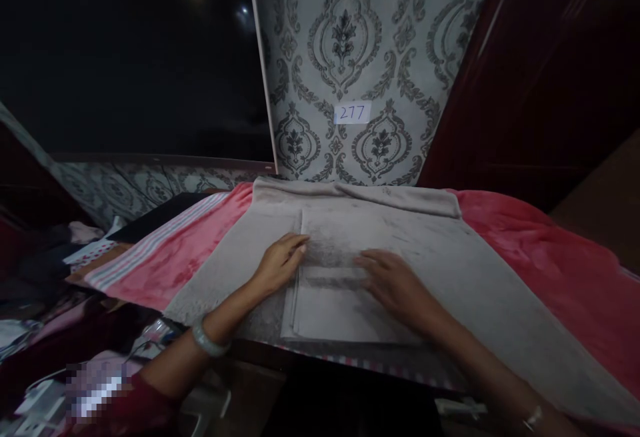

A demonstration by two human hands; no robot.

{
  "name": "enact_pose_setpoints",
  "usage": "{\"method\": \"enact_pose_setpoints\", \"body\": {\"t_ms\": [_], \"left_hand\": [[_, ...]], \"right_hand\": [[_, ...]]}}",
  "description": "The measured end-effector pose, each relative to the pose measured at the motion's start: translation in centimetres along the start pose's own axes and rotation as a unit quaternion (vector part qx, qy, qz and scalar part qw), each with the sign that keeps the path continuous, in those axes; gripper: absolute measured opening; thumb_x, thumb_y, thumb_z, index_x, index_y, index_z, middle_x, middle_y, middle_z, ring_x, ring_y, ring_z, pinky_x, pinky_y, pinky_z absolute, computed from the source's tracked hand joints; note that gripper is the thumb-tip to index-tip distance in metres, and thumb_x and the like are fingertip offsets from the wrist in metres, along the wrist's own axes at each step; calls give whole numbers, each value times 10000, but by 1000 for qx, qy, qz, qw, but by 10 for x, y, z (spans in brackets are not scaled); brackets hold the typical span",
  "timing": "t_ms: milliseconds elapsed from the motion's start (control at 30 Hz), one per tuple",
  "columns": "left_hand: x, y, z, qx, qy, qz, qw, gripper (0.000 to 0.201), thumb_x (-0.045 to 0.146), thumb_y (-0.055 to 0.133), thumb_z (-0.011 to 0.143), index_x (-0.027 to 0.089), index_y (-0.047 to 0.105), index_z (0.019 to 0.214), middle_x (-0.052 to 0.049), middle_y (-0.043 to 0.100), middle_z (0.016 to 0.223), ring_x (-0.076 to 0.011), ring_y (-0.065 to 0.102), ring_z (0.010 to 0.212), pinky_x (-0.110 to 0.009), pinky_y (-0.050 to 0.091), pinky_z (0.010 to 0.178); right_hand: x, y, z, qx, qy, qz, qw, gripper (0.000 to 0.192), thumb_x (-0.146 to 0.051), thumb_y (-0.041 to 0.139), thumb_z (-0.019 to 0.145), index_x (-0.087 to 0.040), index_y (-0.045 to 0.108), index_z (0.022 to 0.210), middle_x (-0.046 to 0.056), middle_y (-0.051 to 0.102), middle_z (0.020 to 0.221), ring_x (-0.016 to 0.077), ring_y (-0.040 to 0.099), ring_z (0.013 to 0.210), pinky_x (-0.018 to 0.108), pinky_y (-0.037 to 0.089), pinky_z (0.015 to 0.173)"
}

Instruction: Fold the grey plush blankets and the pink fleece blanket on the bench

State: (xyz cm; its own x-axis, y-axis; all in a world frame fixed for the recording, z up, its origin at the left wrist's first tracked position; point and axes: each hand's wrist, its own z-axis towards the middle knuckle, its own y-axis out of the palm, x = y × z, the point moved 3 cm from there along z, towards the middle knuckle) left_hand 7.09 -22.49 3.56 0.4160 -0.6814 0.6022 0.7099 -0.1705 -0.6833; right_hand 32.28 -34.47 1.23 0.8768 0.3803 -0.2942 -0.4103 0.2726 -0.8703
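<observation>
A folded grey cloth lies on a larger grey blanket spread over the table. My left hand is at the cloth's left edge, thumb and fingers brought together on the fold. A light bangle circles that wrist. Over the right part of the cloth is my right hand, somewhat blurred, its fingers stretched out and pointing left. Nothing shows in its grasp. Between the hands, a darker brushed patch and a crosswise fold mark the cloth.
Pink blanket shows on both sides of the grey one. Behind stands a patterned wall with a paper label reading 277. A large dark television fills the upper left. Clothes and a white charger-like object lie low at left.
</observation>
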Motion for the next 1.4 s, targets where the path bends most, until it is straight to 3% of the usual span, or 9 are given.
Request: {"method": "enact_pose_setpoints", "body": {"t_ms": [133, 267, 567, 800, 900, 1067, 1167, 1300, 1400], "left_hand": [[3, 35, 55, -159, 87, 46, 982, 564, 483, 298, 1025, 217, 454, 1497, -83, 398, 1596, -221, 314, 1495, -425, 251, 1230], [-34, 72, 87, -286, 74, 197, 935, 627, 538, 342, 1011, 247, 315, 1565, -95, 224, 1662, -274, 147, 1546, -569, 88, 1235], [-101, 77, 143, -248, 19, 262, 932, 648, 592, 290, 1002, 300, 275, 1580, -79, 187, 1677, -285, 158, 1543, -556, 109, 1226], [-119, 79, 169, -236, -14, 247, 940, 560, 486, 230, 1026, 327, 352, 1548, -19, 374, 1614, -213, 311, 1485, -439, 229, 1214], [-122, 77, 174, -227, -38, 257, 939, 542, 460, 208, 1026, 344, 410, 1515, -22, 341, 1630, -272, 283, 1498, -554, 213, 1203], [-112, 70, 179, -197, -77, 272, 939, 555, 460, 215, 1022, 291, 432, 1504, -107, 341, 1623, -363, 295, 1486, -707, 195, 1139], [-91, 62, 176, -171, -69, 280, 942, 590, 485, 261, 1016, 223, 394, 1527, -152, 309, 1629, -365, 254, 1503, -688, 152, 1162], [-45, 74, 155, -251, 92, 208, 941, 581, 527, 256, 1023, 299, 355, 1548, -58, 278, 1654, -247, 177, 1540, -523, 122, 1232], [-20, 96, 133, -342, 200, 139, 908, 589, 578, 234, 1018, 356, 327, 1555, -13, 280, 1654, -232, 155, 1546, -521, 78, 1237]], "right_hand": [[-51, 31, 44, -136, -153, 22, 979, 577, -532, 481, 1010, -255, 445, 1515, 103, 368, 1592, 291, 265, 1486, 569, 193, 1206], [-60, 62, 47, -220, -209, 78, 950, 662, -615, 414, 1012, -279, 325, 1575, 71, 219, 1653, 284, 125, 1528, 566, 68, 1226], [-56, 64, 43, -247, -169, 150, 942, 646, -584, 436, 1018, -331, 271, 1589, 21, 151, 1669, 247, 57, 1538, 516, -26, 1239], [-54, 66, 43, -251, -162, 163, 940, 647, -594, 409, 1024, -335, 248, 1594, 1, 109, 1674, 222, 15, 1540, 491, -63, 1238], [-54, 65, 43, -245, -167, 155, 943, 646, -602, 392, 1026, -329, 249, 1594, 4, 121, 1672, 218, 21, 1540, 496, -34, 1240], [-55, 66, 45, -231, -175, 129, 948, 645, -594, 426, 1019, -322, 282, 1585, 19, 169, 1665, 228, 70, 1537, 494, 14, 1243], [-55, 58, 45, -223, -177, 136, 949, 686, -617, 448, 1002, -294, 289, 1586, 43, 217, 1654, 228, 97, 1535, 484, 41, 1243], [-53, 40, 44, -199, -165, 144, 955, 689, -616, 445, 1003, -266, 310, 1580, 52, 301, 1627, 223, 141, 1528, 475, 74, 1244], [-51, 37, 39, -213, -184, 147, 948, 670, -605, 457, 1004, -288, 315, 1577, 43, 277, 1636, 239, 130, 1530, 501, 44, 1241]]}}
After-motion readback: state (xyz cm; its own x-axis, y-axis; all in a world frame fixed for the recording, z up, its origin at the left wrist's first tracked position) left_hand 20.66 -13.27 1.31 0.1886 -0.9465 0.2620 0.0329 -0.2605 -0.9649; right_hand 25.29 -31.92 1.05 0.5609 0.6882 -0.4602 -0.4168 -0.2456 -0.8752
